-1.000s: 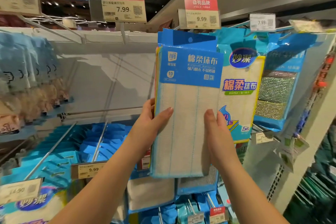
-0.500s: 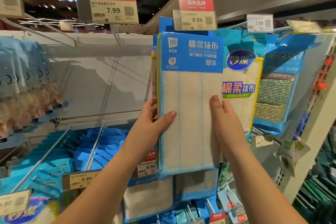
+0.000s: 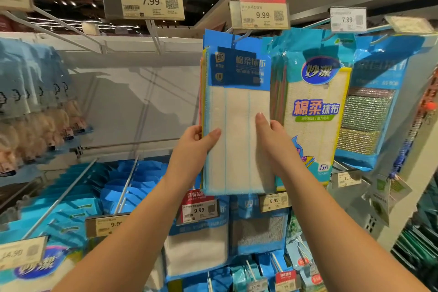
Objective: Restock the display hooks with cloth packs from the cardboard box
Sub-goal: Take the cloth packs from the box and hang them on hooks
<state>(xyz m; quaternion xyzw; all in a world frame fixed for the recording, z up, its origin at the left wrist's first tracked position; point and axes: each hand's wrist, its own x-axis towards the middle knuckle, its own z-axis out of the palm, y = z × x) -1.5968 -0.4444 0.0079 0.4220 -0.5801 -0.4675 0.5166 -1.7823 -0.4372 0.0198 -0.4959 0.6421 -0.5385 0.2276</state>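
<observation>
Left hand gripping its edge, right hand pressing flat-fingered, a cloth pack is steadied upright toward the display hook at twelve o'clock.

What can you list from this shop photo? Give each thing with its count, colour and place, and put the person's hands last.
cloth pack: one in hand, white with blue header, centre, at the 9.99 hook
yellow-edged cloth pack: one in front, white, right of it
scourer pack: one in front, blue with silver pads, far right
price tags: several, red-topped and white, on hook ends
empty hooks: two, metal, lower left
left hand: grips pack's left edge
right hand: fingers on pack's front
</observation>
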